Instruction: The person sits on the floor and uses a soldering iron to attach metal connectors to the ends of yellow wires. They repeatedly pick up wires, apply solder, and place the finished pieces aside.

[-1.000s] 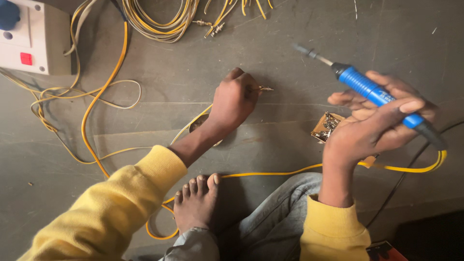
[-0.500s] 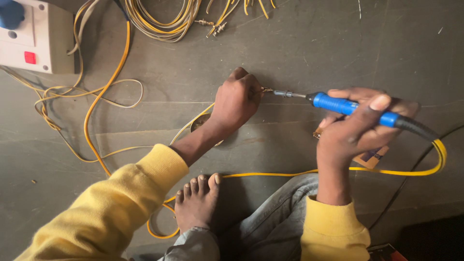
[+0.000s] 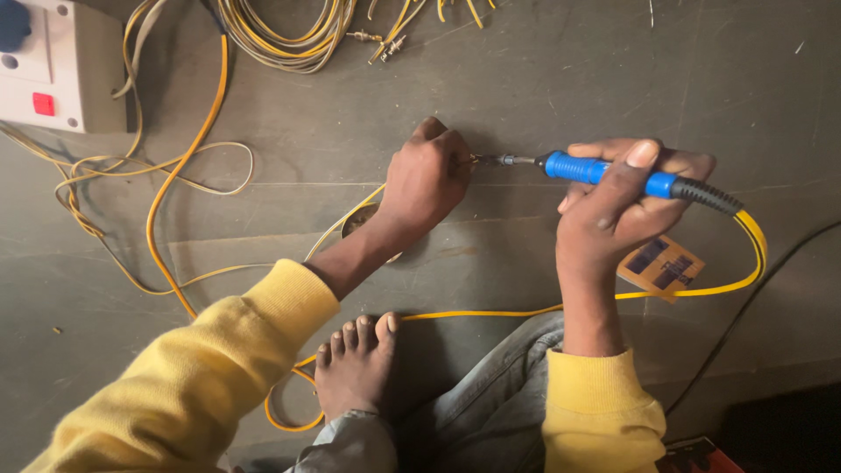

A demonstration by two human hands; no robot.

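My right hand [image 3: 618, 210] grips a blue-handled soldering iron [image 3: 604, 171], held level with its metal tip pointing left. The tip meets the fingers of my left hand [image 3: 427, 180], which is closed on a thin wire end pressed to the dark floor; the wire itself is mostly hidden by the fingers. The iron's yellow cord [image 3: 752, 254] loops round the right and runs back under my right wrist. A small brown circuit board [image 3: 661, 263] lies on the floor just below my right hand.
A white switch box [image 3: 53, 66] with a red button sits at the top left. A coil of yellow wires [image 3: 280, 35] lies at the top. Loose yellow wires [image 3: 158, 201] trail on the left. My bare foot [image 3: 355, 368] rests at the bottom. A black cable [image 3: 753, 307] runs at the right.
My right hand brought the soldering iron down and left, from pointing up-left in the air to level, with its tip now at my left hand's fingers. The left hand stayed put.
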